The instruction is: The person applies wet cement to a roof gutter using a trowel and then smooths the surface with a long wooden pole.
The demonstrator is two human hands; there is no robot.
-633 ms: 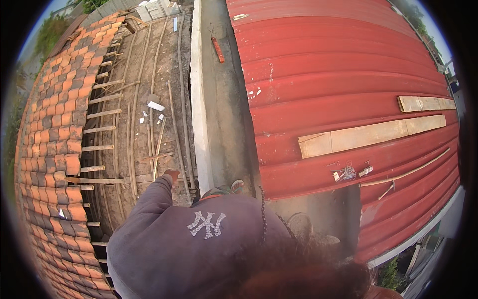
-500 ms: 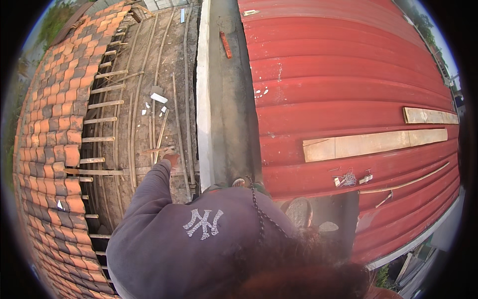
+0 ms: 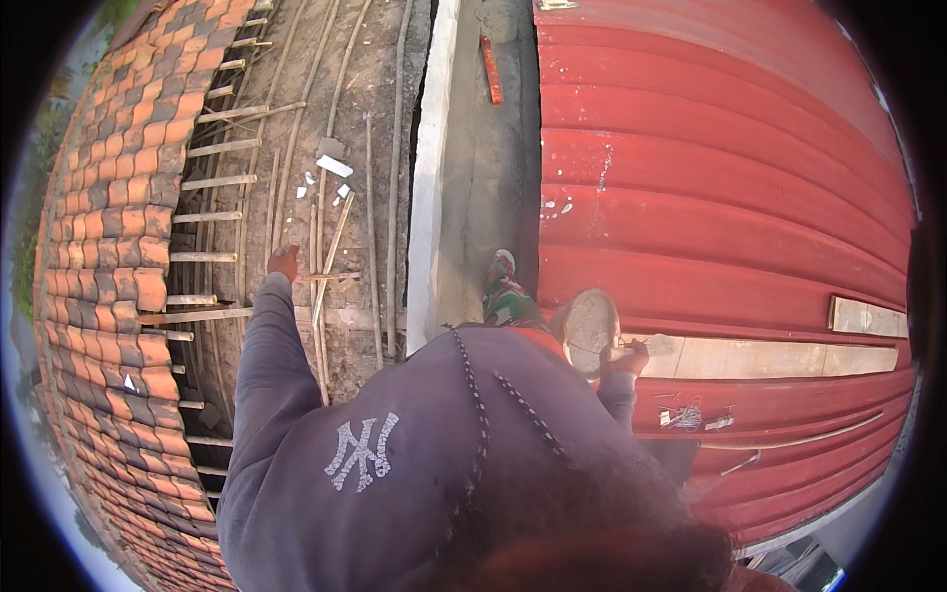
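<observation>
- My right hand (image 3: 628, 361) is clamped around the handle of what looks like a trowel (image 3: 659, 353), its pale blade pointing right.
- The oval vessel (image 3: 593, 331), grey with what may be mortar, shows over the left edge of the red metal roof (image 3: 710, 227); my hand is at its right rim, and I cannot tell whether some fingers grip that too.
- My left hand (image 3: 284, 262) hangs well out over the poles (image 3: 373, 237); I see nothing in it, and cannot tell whether its fingers are together or apart.
- My foot (image 3: 504, 260) is on the concrete strip (image 3: 493, 187), nearer its right edge; a red bar (image 3: 491, 71) lies toward the far end.
- I judge this step to be carrying trowel and vessel along the strip, left arm out for balance.
- The next move calls for sure footing between the strip's edges, with the vessel kept level.
</observation>
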